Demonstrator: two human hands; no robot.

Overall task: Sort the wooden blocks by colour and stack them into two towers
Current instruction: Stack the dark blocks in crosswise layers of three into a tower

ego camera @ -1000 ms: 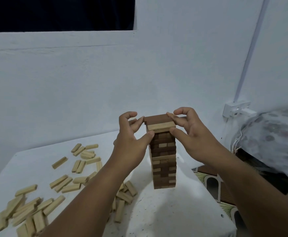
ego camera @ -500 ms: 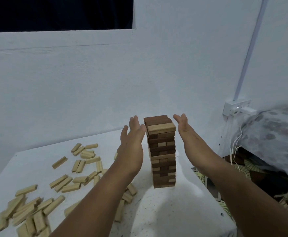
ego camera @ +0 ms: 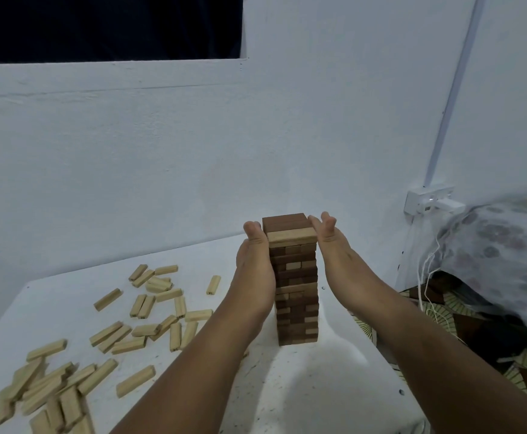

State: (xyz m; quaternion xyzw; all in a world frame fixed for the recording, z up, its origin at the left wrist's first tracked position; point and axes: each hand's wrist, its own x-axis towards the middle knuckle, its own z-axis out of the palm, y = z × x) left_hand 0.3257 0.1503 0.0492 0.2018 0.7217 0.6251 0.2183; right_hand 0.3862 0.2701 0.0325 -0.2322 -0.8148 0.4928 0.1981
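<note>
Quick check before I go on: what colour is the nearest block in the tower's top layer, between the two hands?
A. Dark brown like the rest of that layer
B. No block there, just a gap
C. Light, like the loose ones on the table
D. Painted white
C: on the tower, the front top block is pale wood like the loose blocks, while the blocks behind it are dark brown.

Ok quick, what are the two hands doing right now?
Left hand: open, straight fingers pressed flat against the tower's left side.
Right hand: open, flat against its right side.
</note>
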